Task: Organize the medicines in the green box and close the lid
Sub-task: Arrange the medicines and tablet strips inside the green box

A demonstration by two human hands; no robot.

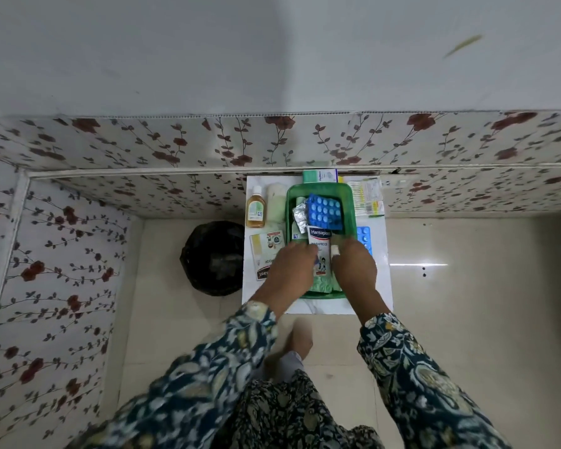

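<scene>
A green box (321,188) stands open on a small white table (321,308). Inside lie a blue blister strip (325,211), a crumpled silver strip (300,216) and a white Hansaplast pack (320,251). My left hand (290,270) and my right hand (355,268) are both over the near half of the box, gripping the Hansaplast pack from either side. Outside the box sit an amber bottle (256,209), a pale bottle (276,202), a flat carton (268,251), another blue strip (365,238) and papers (368,197). No lid is in sight.
A black bin (213,257) stands on the tiled floor just left of the table. A green-white carton (319,175) lies behind the box against the floral wall (175,147). My foot (300,338) is on the floor below the table's near edge.
</scene>
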